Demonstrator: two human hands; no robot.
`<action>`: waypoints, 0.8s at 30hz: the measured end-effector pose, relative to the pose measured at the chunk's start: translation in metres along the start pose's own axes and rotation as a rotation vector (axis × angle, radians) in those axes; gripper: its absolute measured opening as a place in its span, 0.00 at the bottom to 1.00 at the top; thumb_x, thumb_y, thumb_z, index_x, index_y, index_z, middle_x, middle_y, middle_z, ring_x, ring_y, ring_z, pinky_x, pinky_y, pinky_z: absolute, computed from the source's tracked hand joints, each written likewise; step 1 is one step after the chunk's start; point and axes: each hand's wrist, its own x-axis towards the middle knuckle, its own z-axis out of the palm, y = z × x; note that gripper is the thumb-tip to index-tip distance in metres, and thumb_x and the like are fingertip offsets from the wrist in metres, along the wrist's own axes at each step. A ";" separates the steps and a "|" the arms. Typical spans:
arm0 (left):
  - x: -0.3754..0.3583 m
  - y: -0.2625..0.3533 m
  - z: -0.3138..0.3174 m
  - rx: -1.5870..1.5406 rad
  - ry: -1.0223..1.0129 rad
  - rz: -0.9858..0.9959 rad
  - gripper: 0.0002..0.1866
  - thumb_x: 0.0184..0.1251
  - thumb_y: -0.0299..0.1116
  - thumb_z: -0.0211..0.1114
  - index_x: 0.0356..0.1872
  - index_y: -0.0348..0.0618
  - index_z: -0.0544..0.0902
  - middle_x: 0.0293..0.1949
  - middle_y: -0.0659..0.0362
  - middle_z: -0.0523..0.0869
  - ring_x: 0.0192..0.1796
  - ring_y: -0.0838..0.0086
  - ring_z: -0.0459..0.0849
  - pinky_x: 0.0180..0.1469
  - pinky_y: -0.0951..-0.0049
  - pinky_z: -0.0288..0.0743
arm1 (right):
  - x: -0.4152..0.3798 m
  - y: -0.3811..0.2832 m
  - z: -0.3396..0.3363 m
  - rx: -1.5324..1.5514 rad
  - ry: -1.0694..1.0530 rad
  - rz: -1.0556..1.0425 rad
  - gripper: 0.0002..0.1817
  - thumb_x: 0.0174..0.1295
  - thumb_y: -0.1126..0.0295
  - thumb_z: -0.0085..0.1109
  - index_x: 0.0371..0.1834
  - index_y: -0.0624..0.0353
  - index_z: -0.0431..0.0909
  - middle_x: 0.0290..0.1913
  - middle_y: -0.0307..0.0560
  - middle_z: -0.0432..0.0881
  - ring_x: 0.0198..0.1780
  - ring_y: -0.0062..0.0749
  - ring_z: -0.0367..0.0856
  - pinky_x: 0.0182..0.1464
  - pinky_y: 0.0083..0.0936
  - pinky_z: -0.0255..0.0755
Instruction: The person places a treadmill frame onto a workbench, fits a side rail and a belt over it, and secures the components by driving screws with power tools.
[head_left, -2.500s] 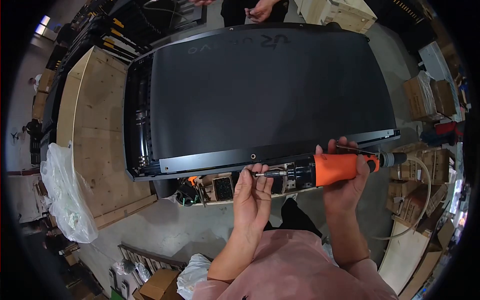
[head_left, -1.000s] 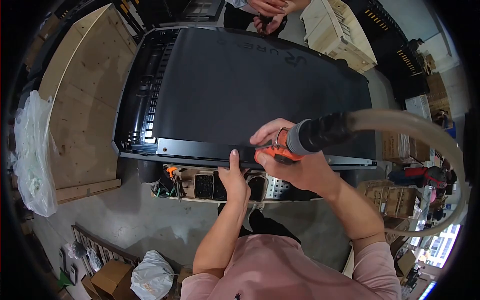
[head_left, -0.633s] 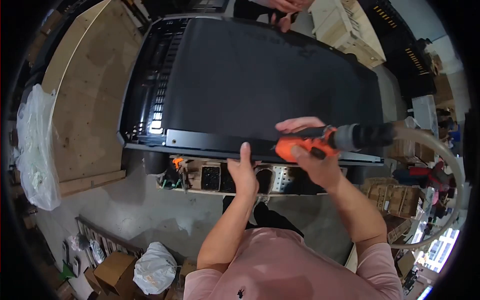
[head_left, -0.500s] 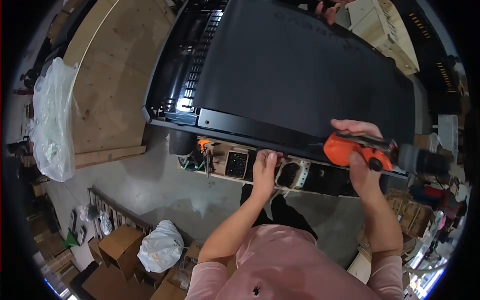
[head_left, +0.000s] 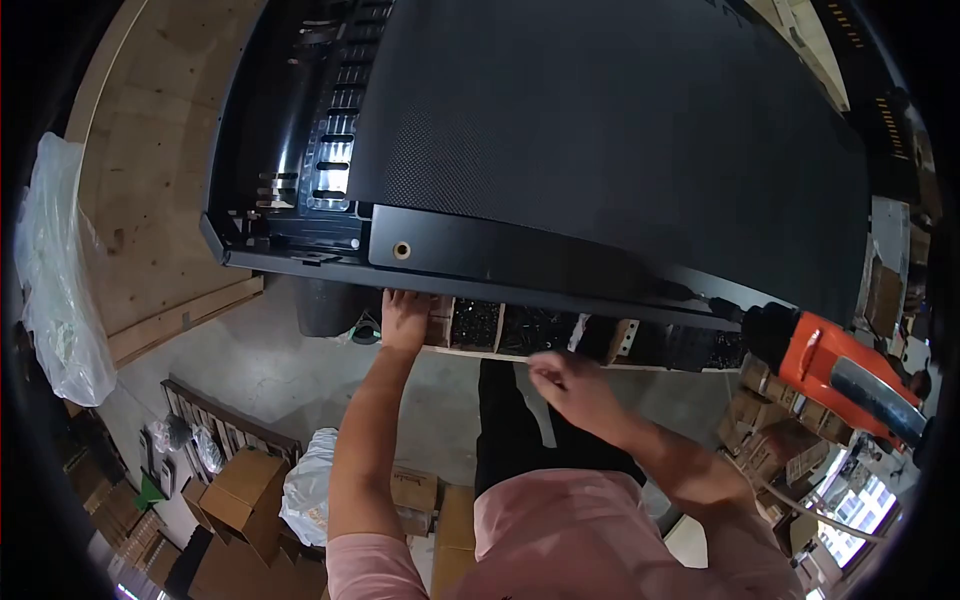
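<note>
Head view: orange driver (head_left: 845, 372) right of my right hand (head_left: 580, 392), nearer one, axis slanting; fingers curled. Left hand (head_left: 403, 322) at parts tray (head_left: 478, 353); can't tell either grip.

Rail (head_left: 490, 289) overhangs bins (head_left: 475, 326), blocking reach from above; way in is low, from front, btwn L hand (head_left: 403, 322) & R hand (head_left: 582, 392). Driver (head_left: 850, 372) blocks R end, w/ hose (head_left: 822, 516) nearer body. Crate (head_left: 150, 190) walls off far L; floor gap (head_left: 285, 370) btwn crate & legs (head_left: 508, 415).
</note>
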 end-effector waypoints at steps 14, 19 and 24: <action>-0.094 0.053 -0.124 -1.251 -0.102 -0.645 0.12 0.79 0.33 0.53 0.49 0.33 0.77 0.36 0.53 0.81 0.42 0.60 0.82 0.49 0.64 0.74 | 0.134 0.046 0.095 -0.966 -0.051 -0.426 0.05 0.56 0.65 0.63 0.31 0.52 0.81 0.35 0.41 0.83 0.44 0.34 0.83 0.42 0.33 0.78; -0.100 0.099 -0.118 -1.894 0.057 -0.746 0.13 0.81 0.34 0.52 0.51 0.34 0.79 0.37 0.59 0.83 0.41 0.75 0.82 0.54 0.73 0.75 | 0.127 0.043 0.082 -0.635 0.096 -0.527 0.08 0.58 0.67 0.68 0.39 0.54 0.86 0.37 0.43 0.83 0.42 0.35 0.83 0.41 0.33 0.80; -0.085 0.122 -0.133 -1.939 -0.006 -0.770 0.17 0.79 0.38 0.57 0.56 0.32 0.78 0.36 0.59 0.80 0.41 0.75 0.79 0.52 0.73 0.75 | 0.089 0.019 0.060 0.247 0.118 -0.059 0.09 0.59 0.79 0.66 0.43 0.63 0.84 0.34 0.46 0.87 0.37 0.28 0.87 0.42 0.22 0.79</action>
